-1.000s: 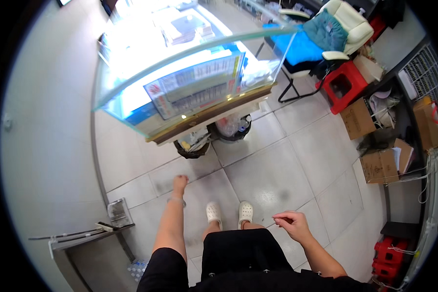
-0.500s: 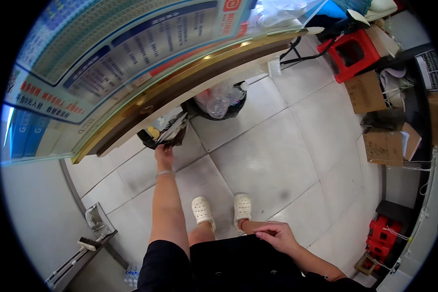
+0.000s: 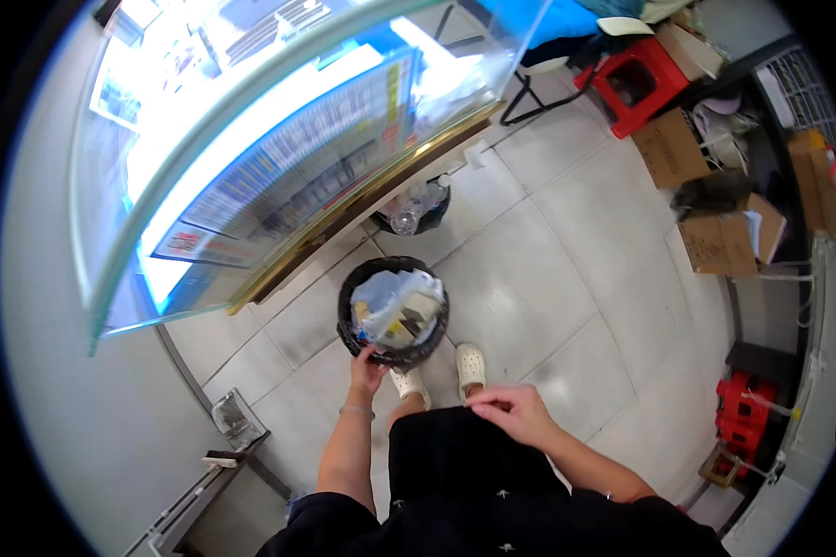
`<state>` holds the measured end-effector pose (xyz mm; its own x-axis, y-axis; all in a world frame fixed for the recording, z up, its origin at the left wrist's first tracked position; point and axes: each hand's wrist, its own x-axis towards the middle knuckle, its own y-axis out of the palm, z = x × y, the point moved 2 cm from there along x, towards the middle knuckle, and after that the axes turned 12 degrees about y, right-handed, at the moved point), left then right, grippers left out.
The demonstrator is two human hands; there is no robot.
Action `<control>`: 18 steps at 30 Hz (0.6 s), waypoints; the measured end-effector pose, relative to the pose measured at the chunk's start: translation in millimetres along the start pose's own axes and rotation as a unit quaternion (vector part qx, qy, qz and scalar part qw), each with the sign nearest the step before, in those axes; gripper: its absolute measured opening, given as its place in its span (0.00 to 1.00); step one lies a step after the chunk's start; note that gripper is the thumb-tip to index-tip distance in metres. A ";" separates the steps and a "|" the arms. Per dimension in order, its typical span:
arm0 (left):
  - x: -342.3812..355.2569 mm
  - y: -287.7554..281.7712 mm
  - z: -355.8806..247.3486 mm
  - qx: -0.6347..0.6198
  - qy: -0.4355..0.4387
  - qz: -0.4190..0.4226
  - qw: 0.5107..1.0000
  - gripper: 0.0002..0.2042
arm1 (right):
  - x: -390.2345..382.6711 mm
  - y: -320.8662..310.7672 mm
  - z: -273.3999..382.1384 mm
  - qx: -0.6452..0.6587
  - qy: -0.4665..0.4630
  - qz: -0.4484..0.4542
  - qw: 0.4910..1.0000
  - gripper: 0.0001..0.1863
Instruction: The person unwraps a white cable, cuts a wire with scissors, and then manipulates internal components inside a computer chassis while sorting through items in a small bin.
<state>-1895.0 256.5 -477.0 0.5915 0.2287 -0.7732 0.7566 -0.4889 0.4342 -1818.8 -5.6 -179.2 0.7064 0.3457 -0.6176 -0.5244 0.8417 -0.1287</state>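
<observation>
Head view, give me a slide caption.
Left hand gripping a black-lined trash bin near cream perforated clogs, right hand apart.

Red stool (image 3: pixel 663 70) beside blue-seated chair (image 3: pixel 565 22); cardboard boxes (image 3: pixel 671 150) at right; glass-fronted counter (image 3: pixel 372 204) upper left.

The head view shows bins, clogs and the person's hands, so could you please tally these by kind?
Black-lined bins: 2
Pale clogs: 2
Person's hands: 2
Total: 6
</observation>
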 end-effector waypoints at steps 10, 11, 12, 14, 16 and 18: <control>-230.8 257.5 -87.1 0.212 -0.081 0.232 0.946 0.18 | -93.9 -114.5 144.5 0.005 -0.097 -0.262 0.960 0.07; -235.1 274.9 -88.5 0.210 -0.087 0.263 0.938 0.18 | -102.2 -128.5 148.0 0.028 -0.107 -0.280 0.954 0.07; -242.7 293.9 -91.8 0.225 -0.078 0.255 0.937 0.17 | -106.2 -144.6 152.6 0.049 -0.123 -0.296 0.946 0.07; -257.6 343.8 -98.9 0.251 -0.053 0.242 0.936 0.16 | -113.2 -179.3 161.4 0.058 -0.145 -0.323 0.933 0.08; -258.3 390.0 -98.0 0.265 -0.039 0.246 0.931 0.16 | -115.9 -221.0 168.9 0.037 -0.154 -0.337 0.928 0.08; -262.0 429.1 -97.6 0.271 -0.031 0.240 0.931 0.16 | -109.5 -254.6 167.1 0.015 -0.176 -0.335 0.925 0.07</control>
<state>-1698.1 69.1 -43.0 0.7960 -0.1669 -0.5818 0.1460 -0.8799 0.4522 -1683.3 -188.4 50.9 0.9822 -0.1489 -0.1142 0.0976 0.9250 -0.3673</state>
